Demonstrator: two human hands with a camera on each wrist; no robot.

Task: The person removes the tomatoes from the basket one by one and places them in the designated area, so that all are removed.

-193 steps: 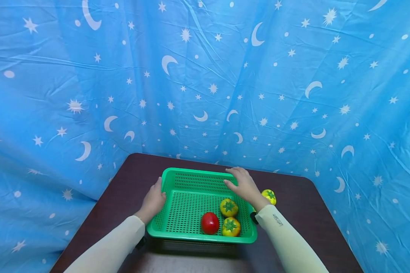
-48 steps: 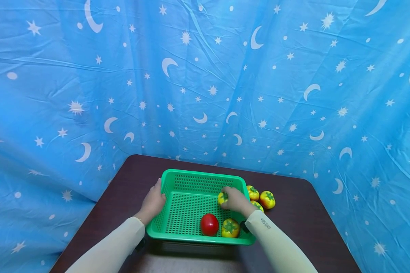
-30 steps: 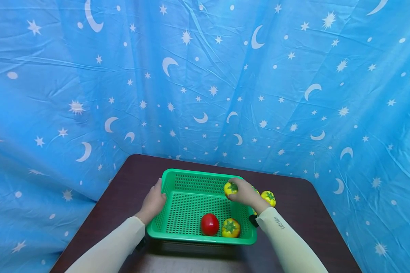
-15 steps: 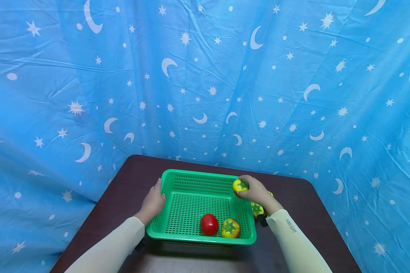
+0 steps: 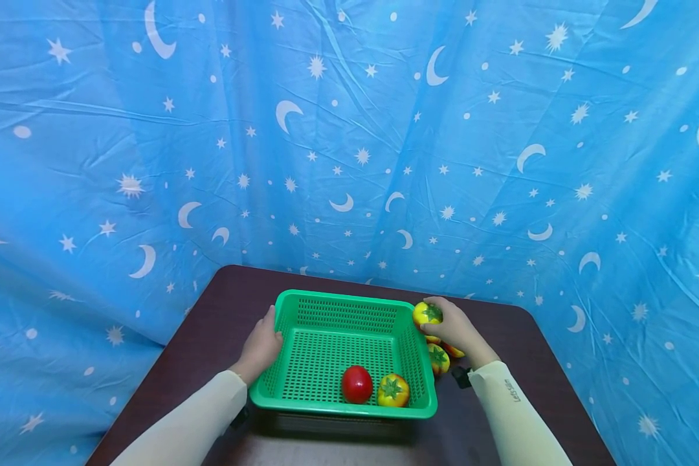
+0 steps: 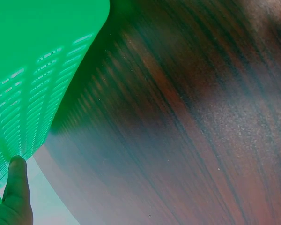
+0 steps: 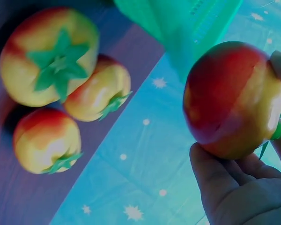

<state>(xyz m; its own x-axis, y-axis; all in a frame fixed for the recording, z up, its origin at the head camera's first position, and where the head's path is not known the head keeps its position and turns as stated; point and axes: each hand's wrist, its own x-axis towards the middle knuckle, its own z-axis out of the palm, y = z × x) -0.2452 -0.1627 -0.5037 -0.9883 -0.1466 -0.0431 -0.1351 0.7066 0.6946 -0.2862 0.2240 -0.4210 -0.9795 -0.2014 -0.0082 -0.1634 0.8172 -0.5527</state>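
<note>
- While a blue curtain [image 5: 349, 152] printed with white moons and stars hangs behind the far edge and along both sides, a dark brown bench [image 5: 210, 336] fills the lower middle of the scene.
- A green slotted basket [image 5: 339, 355] sits on the bench, its long sides running left to right.
- Two pale sleeves [image 5: 183, 421] reach in from the near side; the right one bears small dark lettering.
- The left grip [image 5: 261, 346] grasps the basket's left side, thumb over the rim, with a finger against the outer wall in the left wrist view.
- The right grip [image 5: 455, 325] is closed around a red-and-yellow fruit [image 5: 426, 314], thumb on one side and fingers on the other.
- That held fruit is just beside the basket's far right corner; whether it touches the rim I cannot tell.
- Three loose fruits [image 7: 94, 93] with green leafy tops lie closely grouped on the bench, right of the basket.
- Inside the basket, toward its near right corner, a glossy red fruit [image 5: 357, 384] lies just left of a yellow fruit [image 5: 393, 390] with an upturned green top.
</note>
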